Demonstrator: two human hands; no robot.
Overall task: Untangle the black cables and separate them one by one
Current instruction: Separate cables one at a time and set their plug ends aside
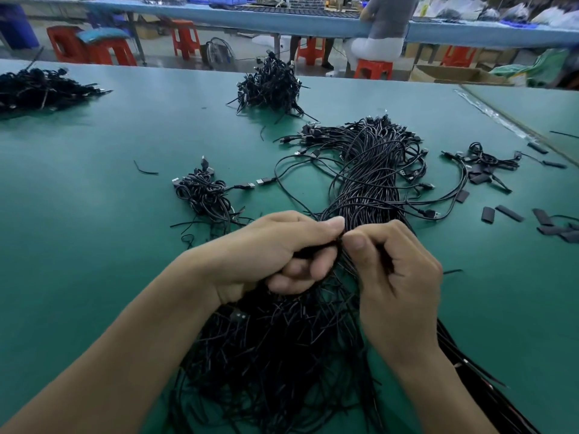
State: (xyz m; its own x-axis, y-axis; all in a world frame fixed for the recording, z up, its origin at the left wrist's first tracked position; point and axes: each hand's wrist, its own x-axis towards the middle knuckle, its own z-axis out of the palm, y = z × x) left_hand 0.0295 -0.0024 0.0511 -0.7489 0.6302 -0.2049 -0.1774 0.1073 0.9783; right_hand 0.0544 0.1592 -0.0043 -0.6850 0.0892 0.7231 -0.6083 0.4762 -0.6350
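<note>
Both hands (341,245) pinch the thick, tangled bundle of black cables (366,183).

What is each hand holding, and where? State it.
The left hand grips a bunch of strands at the middle of the black cable bundle; the right hand pinches strands right beside it.

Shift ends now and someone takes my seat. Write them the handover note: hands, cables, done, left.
Left hand grips the main cable bundle around its middle. Right hand pinches strands of the same bundle, beside the left thumb.
The bundle lies on the green table, plug ends far, loose ends near the body.
Done, apparently: three smaller heaps lie apart, centre-left, far centre, far left.
Left: the bundle is mostly tangled; pull cables out singly.
</note>
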